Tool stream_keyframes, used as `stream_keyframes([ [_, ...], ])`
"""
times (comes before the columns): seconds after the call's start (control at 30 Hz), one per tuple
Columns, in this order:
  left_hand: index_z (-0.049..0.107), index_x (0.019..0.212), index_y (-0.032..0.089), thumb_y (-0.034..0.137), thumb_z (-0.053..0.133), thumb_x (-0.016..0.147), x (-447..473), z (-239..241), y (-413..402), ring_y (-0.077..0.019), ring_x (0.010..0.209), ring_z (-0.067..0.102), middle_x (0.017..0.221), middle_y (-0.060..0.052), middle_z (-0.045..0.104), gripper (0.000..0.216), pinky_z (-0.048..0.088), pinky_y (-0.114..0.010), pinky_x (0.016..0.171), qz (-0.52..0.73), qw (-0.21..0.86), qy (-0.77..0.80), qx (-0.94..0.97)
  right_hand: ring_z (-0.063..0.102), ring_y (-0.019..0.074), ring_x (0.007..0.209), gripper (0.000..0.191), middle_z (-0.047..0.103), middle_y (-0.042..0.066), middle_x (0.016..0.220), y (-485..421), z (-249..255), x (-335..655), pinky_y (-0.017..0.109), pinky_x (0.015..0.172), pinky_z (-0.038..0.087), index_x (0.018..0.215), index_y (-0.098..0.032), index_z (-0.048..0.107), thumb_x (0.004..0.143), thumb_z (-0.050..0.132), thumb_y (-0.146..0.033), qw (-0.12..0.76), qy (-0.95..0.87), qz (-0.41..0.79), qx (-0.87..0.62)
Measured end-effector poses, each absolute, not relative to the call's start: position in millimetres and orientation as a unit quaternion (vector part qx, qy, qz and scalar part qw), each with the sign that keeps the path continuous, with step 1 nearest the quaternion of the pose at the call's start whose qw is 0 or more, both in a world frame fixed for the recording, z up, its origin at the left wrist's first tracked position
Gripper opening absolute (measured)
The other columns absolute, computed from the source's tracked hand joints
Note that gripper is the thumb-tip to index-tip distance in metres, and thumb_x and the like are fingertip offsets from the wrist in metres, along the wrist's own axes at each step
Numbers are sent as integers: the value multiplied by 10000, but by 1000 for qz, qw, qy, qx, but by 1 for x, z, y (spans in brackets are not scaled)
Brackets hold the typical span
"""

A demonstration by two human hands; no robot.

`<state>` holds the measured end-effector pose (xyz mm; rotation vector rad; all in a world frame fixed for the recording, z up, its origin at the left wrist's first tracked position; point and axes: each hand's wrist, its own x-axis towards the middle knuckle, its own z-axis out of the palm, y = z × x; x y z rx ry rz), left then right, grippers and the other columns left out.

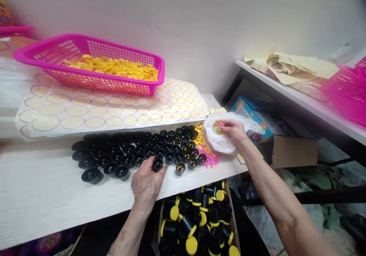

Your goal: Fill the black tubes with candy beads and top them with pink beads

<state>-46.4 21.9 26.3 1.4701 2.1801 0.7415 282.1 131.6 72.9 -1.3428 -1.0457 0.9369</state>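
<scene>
On the white table, my left hand (147,183) curls its thumb and fingers around a black cup (157,164) at the front of a crowd of open black cups (122,172). Colourful beads lie inside several cups at the right, such as the front bead-filled cup (180,168). My right hand (235,132) reaches into a white plastic bag (221,144) of multicoloured beads (216,128). Pinched in its fingers is a small pink piece (222,124), whose shape is partly hidden. Pink discs (210,160) and yellow rings (199,135) lie between cups and bag.
A pink basket (158,82) of yellow rings stands on sheets of round stickers (131,120) behind the cups. Below the table edge is a box (233,214) of black containers with yellow lids (191,245). At right are a blue carton (251,117) and a shelf (286,90).
</scene>
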Motion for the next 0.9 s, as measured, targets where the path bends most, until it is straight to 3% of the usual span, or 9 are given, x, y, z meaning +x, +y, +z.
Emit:
stream_keyframes([
  [0.33, 634, 1130, 252, 436, 626, 705, -46, 23, 21, -253, 973, 629, 1117, -40, 663, 463, 485, -338, 805, 277, 190, 771, 541, 579, 103, 655, 274, 678, -16, 717, 107, 105, 223, 254, 653, 474, 728, -213, 719, 481, 836, -194, 565, -485, 497, -446],
  [0.57, 635, 1108, 236, 375, 647, 698, -45, 20, 17, -215, 946, 632, 1087, -31, 669, 433, 477, -295, 799, 308, 182, 752, 554, 567, 114, 693, 210, 671, -16, 745, 106, 101, 156, 277, 697, 446, 783, -206, 717, 580, 768, -212, 440, -577, 532, -435],
  [0.7, 641, 1072, 227, 341, 636, 708, -45, 24, 15, -211, 927, 630, 1048, -32, 671, 382, 467, -288, 769, 308, 176, 747, 563, 553, 129, 720, 152, 654, -18, 733, 122, 91, 125, 281, 723, 419, 805, -193, 710, 657, 680, -206, 330, -705, 440, -448],
  [0.9, 643, 1039, 238, 319, 625, 716, -45, 29, 15, -202, 904, 622, 987, -19, 670, 334, 453, -281, 745, 299, 196, 748, 560, 506, 174, 863, 167, 635, 40, 867, 140, 87, 103, 285, 751, 358, 888, -176, 698, 783, 569, -169, 130, -885, 159, -417],
])
